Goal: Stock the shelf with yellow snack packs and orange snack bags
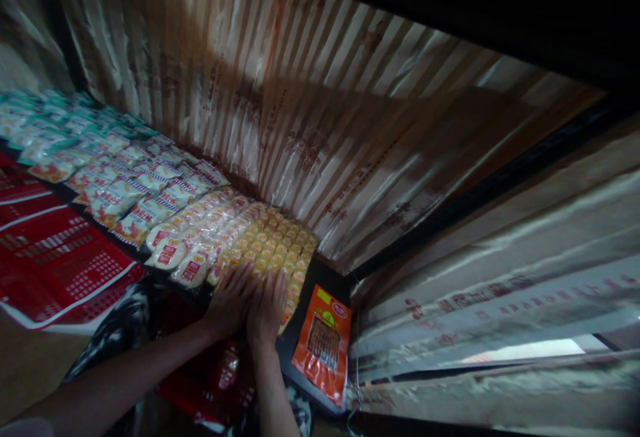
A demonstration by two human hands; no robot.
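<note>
Both hands lie side by side on the front of a block of small yellow packets (273, 243), set in close rows on a dark shelf. My left hand (233, 300) rests with fingers stretched forward over the left part of the rows. My right hand (269, 307) lies flat beside it, its fingers pointing the same way. Just left of the yellow rows are clear-wrapped round snacks (169, 252) with red labels. To the right, an orange snack packet (324, 343) with a picture of brown strips lies apart on the shelf (333, 278).
Farther left lie white snack bags (140, 217) and green-topped bags (55, 123). A red basket (55, 257) stands at the left, and another red basket (200, 393) is below my arms. Printed plastic sheeting (300, 103) hangs behind, with a dark bar (480, 187) at the right.
</note>
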